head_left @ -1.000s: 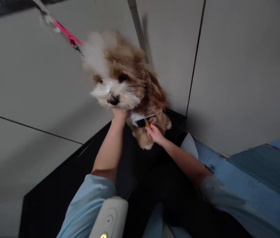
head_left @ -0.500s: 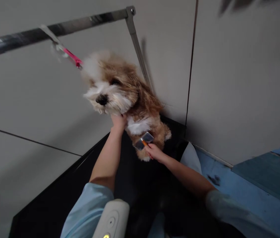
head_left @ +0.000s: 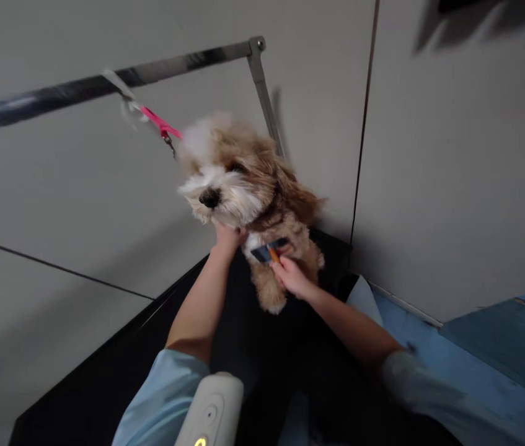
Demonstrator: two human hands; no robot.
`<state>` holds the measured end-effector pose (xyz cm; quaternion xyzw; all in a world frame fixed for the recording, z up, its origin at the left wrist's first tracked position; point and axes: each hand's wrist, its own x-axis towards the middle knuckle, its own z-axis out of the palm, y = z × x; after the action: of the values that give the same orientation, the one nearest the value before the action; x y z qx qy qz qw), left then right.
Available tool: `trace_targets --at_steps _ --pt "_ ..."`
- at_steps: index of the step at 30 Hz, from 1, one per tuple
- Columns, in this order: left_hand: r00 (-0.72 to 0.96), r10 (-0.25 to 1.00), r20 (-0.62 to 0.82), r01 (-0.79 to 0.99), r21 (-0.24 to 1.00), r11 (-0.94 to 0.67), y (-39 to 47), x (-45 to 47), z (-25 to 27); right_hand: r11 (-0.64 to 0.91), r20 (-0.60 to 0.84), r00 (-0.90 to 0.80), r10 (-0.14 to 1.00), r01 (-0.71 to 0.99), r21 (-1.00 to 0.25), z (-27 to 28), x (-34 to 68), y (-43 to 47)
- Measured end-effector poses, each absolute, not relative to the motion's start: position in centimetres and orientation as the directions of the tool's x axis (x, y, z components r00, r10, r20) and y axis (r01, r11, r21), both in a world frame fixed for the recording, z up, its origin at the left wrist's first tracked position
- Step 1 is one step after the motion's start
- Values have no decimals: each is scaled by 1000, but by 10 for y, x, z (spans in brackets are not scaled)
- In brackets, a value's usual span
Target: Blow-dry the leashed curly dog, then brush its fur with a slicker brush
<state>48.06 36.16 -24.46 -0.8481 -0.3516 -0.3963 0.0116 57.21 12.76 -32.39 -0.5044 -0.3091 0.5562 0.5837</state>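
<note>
A fluffy tan and white dog (head_left: 243, 179) sits on the black table (head_left: 243, 371), its head turned to the left. Under its chin is my left hand (head_left: 229, 236), closed against the fur, with most of the fingers hidden. My right hand (head_left: 291, 275) grips the orange handle of a slicker brush (head_left: 262, 253). The brush's wide, flat head lies across the dog's chest, bristle side turned toward the coat and out of sight. A pink strap (head_left: 162, 122) with a metal clip runs from a white loop down to the dog's neck area.
Above the dog, a metal grooming arm (head_left: 164, 69) crosses from the left to an upright post (head_left: 264, 99). Grey wall panels (head_left: 439, 155) stand close behind the table. Blue floor (head_left: 467, 365) shows at right. A pale device (head_left: 216, 406) is at the bottom, near my left sleeve.
The brush has moved up from the lower chest and leg to the upper chest, its head now turned at a different angle. My left hand stays under the chin. The view has shifted slightly.
</note>
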Motion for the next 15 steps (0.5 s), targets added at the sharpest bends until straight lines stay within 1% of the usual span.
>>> trace_targets --at_steps 3,5,7,9,10,12,13,15 --pt "415 562 715 602 247 -759 363 480 -248 -200 -247 101 964 -335 -921 -322 571 122" --pt "403 532 745 594 229 -771 364 480 -250 -137 -192 121 974 -359 -923 -317 574 122" --pt "385 520 763 602 220 -768 365 479 -251 -41 -130 205 970 -391 -919 -311 578 124" --pt "379 518 767 606 218 -765 364 479 -252 -26 -136 243 960 -407 -913 -307 581 124" --pt "379 518 767 604 219 -767 364 478 -253 -57 -160 222 962 -410 -910 -306 582 123" --pt "375 525 764 603 229 -764 361 478 -252 -116 -181 127 975 -400 -909 -303 585 120" --pt "371 532 761 608 234 -759 359 478 -252 -116 -165 98 981 -386 -915 -301 587 119" --pt "362 549 753 630 236 -740 356 478 -251 -77 -119 113 986 -321 -944 -297 595 120"
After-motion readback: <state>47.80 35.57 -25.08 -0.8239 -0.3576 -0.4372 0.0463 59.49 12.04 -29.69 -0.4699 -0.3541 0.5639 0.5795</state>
